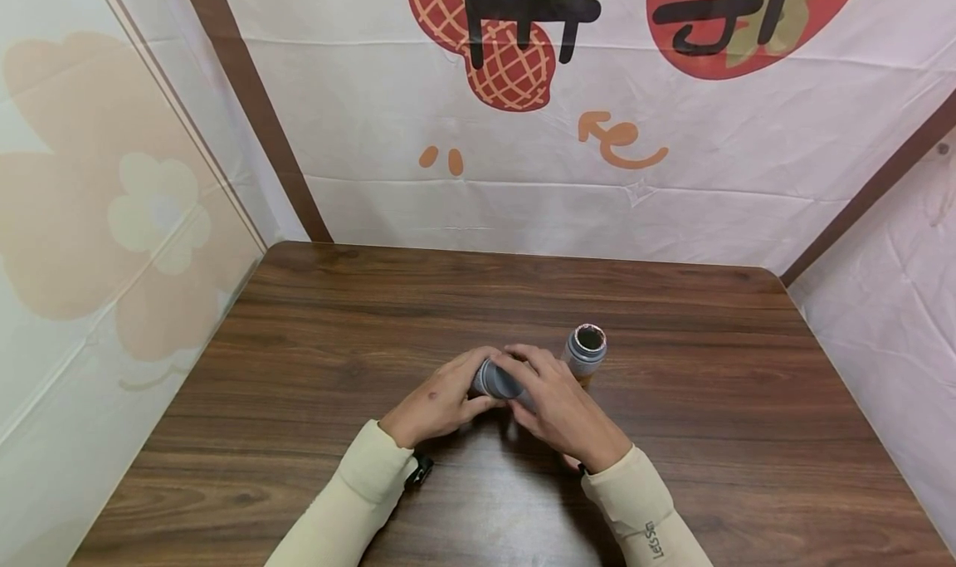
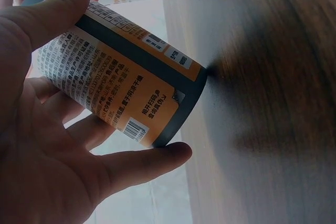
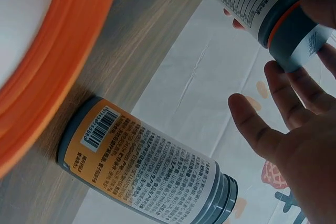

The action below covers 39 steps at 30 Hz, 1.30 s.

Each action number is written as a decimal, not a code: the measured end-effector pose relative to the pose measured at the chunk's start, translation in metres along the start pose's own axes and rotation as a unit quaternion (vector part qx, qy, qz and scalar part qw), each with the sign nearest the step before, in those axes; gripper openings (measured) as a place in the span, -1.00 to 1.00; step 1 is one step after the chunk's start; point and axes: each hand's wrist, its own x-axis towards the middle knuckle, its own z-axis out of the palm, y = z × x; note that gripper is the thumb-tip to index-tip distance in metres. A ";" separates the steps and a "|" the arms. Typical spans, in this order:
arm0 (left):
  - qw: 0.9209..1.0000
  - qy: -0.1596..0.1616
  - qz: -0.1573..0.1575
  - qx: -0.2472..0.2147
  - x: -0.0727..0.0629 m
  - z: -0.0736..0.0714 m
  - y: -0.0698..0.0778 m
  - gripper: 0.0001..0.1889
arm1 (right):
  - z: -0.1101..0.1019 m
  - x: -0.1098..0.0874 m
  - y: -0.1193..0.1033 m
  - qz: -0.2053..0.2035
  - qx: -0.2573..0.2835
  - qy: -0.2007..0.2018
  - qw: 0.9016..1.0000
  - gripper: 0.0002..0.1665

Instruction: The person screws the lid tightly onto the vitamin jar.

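A tilted supplement bottle with an orange and white label is held in my left hand, its dark base edge right at the wooden table. My right hand has its thumb and fingertips around the bottle's grey cap. An orange ring shows where cap and bottle meet in the right wrist view. A second bottle, labelled alike, stands upright beside the right hand. Its mouth is uncapped and looks dark inside, with ragged bits around the rim.
A round orange-rimmed thing with a white middle fills the near corner of the right wrist view. Behind the table hangs a white cloth wall with printed pictures; another cloth wall runs along the left side.
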 end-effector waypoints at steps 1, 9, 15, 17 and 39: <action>1.000 0.000 -0.001 0.000 0.000 0.000 0.000 -0.51 | 0.000 0.000 0.000 0.000 0.002 0.001 1.000 -0.21; 1.000 0.000 -0.001 0.003 0.000 0.000 0.000 -0.50 | 0.002 0.000 0.000 0.007 -0.002 0.009 1.000 -0.23; 1.000 -0.002 -0.003 0.004 0.000 0.000 0.001 -0.49 | 0.003 0.000 -0.001 0.018 -0.001 0.009 1.000 -0.28; 1.000 -0.001 -0.005 0.006 -0.001 0.000 0.001 -0.48 | 0.003 0.000 -0.001 0.022 0.000 0.010 1.000 -0.29; 1.000 -0.005 -0.014 0.000 -0.001 0.000 0.001 -0.50 | 0.003 0.000 0.000 0.005 -0.020 0.013 1.000 -0.20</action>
